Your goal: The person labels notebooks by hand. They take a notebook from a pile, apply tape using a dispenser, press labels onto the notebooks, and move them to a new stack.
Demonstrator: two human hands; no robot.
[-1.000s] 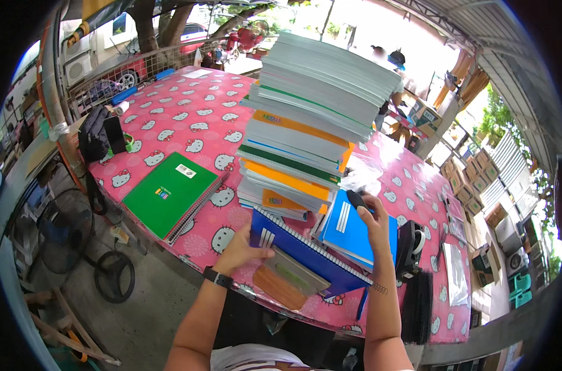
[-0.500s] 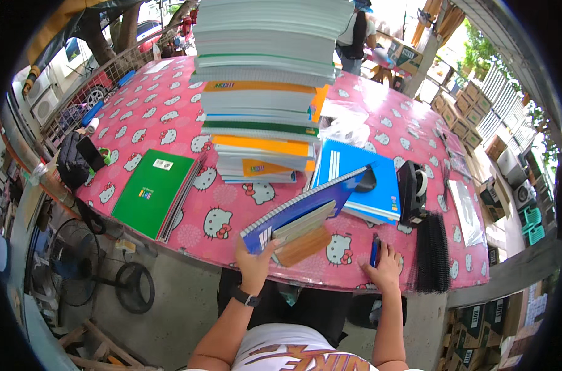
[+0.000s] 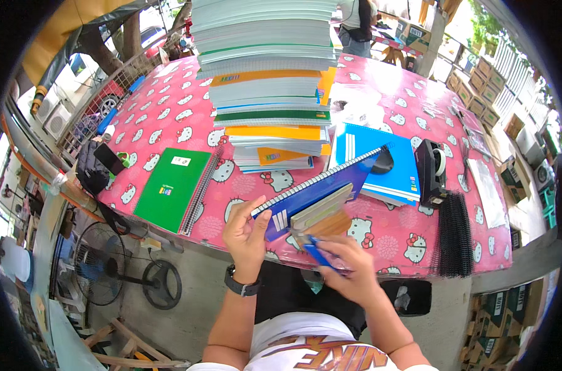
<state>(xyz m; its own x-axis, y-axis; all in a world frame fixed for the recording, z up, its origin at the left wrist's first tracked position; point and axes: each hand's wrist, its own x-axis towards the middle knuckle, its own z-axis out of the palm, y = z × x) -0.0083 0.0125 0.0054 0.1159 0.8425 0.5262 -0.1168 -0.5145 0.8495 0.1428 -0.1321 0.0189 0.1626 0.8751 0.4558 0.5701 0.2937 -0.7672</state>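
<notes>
A blue spiral-bound notebook [image 3: 318, 195] stands tilted at the front of the table, leaning over a wooden block [image 3: 330, 213]. My left hand [image 3: 247, 232] is closed on its near left corner, thumb in front, by the end of the coil. My right hand [image 3: 349, 266] grips a blue-handled tool [image 3: 321, 252], which looks like pliers, just below the block. Its tip is blurred. Behind the tilted notebook lies a stack of light blue notebooks [image 3: 380, 148] with a dark round object [image 3: 383, 163] on top.
A tall stack of notebooks [image 3: 268, 99] rises mid-table. Green notebooks [image 3: 173, 188] lie left, a black bag [image 3: 95, 164] beyond them. To the right are a black tape dispenser [image 3: 429, 173] and a bundle of black binding coils [image 3: 455, 235]. A fan [image 3: 108, 266] stands below left.
My right hand has picked up the blue-handled tool from the table and brought it left to the notebook's lower edge. The left hand still holds the notebook. The view has shifted slightly.
</notes>
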